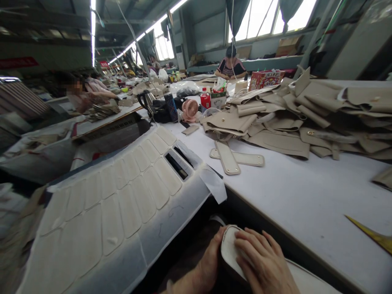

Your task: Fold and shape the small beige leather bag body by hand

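Observation:
Low in the head view, a pale piece with a rounded end (228, 247) is held between my two hands. It looks like a bag part, with a thin darker rim. My left hand (210, 259) grips its left edge, thumb along the rim. My right hand (263, 257) lies over its face, fingers bent and pressed onto it, hiding much of it. A long pale part (306, 277) emerges beside my right wrist; I cannot tell whether it belongs to the same piece. Two beige strips with small metal studs, one upright (228, 159) and one crosswise (252, 159), overlap on the table.
Rows of beige panels (116, 216) cover a sloping board on the left. Beige bag parts (275, 114) are heaped on the white table (294, 196). A pink fan (190, 109), red bottle (205, 100) and kettle (147, 100) stand behind. A yellow pointed object (372, 237) lies right. Co-workers sit farther back.

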A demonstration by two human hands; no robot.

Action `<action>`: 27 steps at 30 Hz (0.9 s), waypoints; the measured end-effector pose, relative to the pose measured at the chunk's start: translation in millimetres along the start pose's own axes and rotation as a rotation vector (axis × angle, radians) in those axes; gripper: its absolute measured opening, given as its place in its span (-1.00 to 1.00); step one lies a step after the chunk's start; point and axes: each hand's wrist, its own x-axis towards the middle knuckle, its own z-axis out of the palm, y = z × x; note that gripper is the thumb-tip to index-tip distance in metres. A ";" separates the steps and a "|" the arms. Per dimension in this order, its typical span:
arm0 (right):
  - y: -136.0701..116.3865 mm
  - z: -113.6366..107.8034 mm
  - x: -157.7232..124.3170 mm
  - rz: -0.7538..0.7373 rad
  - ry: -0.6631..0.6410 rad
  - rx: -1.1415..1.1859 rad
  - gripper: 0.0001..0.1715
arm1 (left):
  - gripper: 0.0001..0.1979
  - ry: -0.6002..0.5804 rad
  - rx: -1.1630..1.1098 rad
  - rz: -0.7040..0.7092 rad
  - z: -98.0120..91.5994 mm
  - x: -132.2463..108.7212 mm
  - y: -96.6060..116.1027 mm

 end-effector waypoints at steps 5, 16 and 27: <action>2.1 -7.2 3.0 -0.036 -0.026 0.038 -0.46 | -0.54 0.055 -0.128 -0.060 10.3 2.1 5.3; 3.4 -18.6 14.8 -0.095 -0.062 -0.038 -0.38 | -0.58 0.040 -0.212 0.007 13.7 4.9 -1.3; 1.5 -6.9 2.5 -0.020 -0.013 0.030 -0.47 | -0.57 -0.007 -0.107 0.008 10.5 4.0 5.1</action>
